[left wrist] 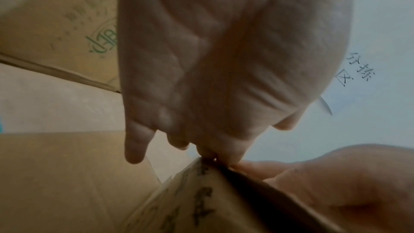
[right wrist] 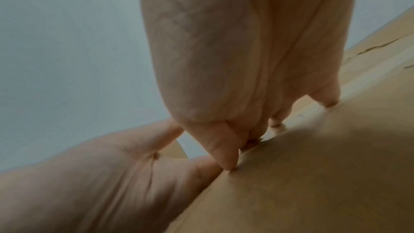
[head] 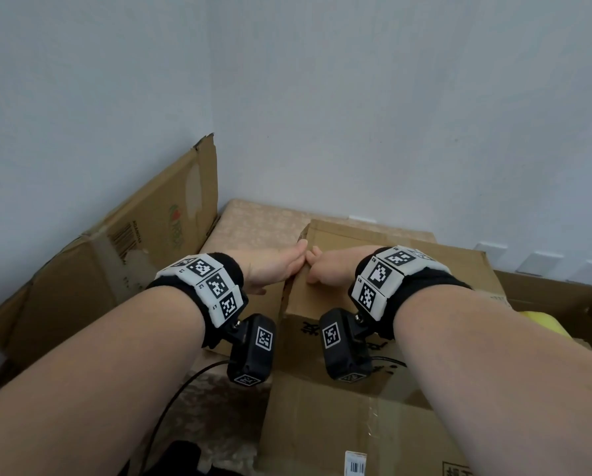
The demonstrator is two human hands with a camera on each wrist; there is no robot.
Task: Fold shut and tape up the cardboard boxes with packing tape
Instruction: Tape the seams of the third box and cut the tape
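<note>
While both hands meet at the left top edge of the cardboard box (head: pixel 384 290), the left hand (head: pixel 274 267) lies with straight fingers flat against that edge and the right hand (head: pixel 329 269) curls over it, thumb and fingertips gripping the cardboard; a flattened carton (head: pixel 122 255) leans left of the box.

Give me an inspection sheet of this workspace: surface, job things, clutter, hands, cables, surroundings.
Surface: beige mottled surface under the boxes.
Job's things: cardboard box at centre, flap folded over; packing tape nothing seen.
Clutter: opened-out carton leaning at left; yellow item in an open box at right.
Hands: left hand flat against the box's left side; right hand curled, fingertips on the flap edge.
Cables: black cable below left wrist.
Surroundings: pale wall corner.
</note>
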